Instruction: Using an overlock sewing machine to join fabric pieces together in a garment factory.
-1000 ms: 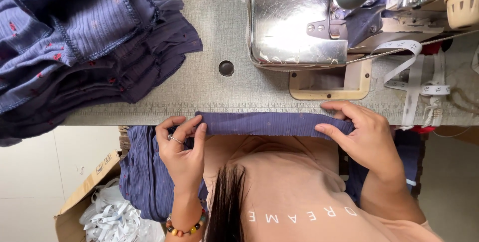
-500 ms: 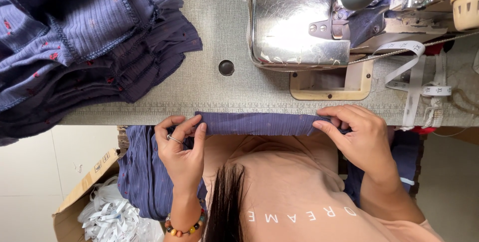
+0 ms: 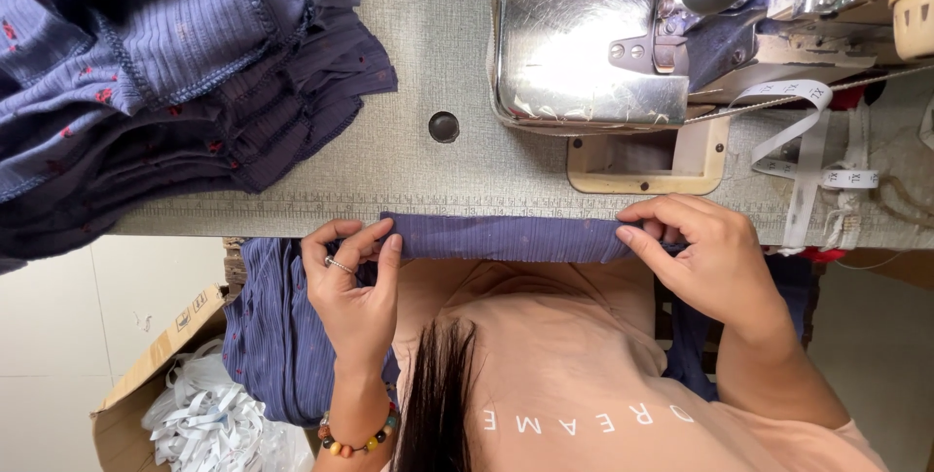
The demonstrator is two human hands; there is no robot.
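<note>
Fabric band (image 3: 506, 237), purple-blue and ribbed, lies stretched flat along the counter's (image 3: 438, 180) near edge, against the printed ruler strip (image 3: 292, 209). Your left hand (image 3: 355, 287) pinches its left end, fingers closed over the fold; your right hand (image 3: 705, 258) pinches the right end the same way, thumb underneath. Both grips are clamped on the cloth. The rest of the garment (image 3: 277, 336) hangs off the edge into your lap.

Handling judgement: soft, light, stretchy knit; it will sag and curl unless held under tension, so the folded ends are the places to hold.

Further out: a stack of matching blue pieces (image 3: 165, 73) sits at the counter's far left, the sewing machine (image 3: 584, 34) at far right, white size tapes (image 3: 808, 141) beside it. A cardboard box of white strips (image 3: 204, 414) stands on the floor.
</note>
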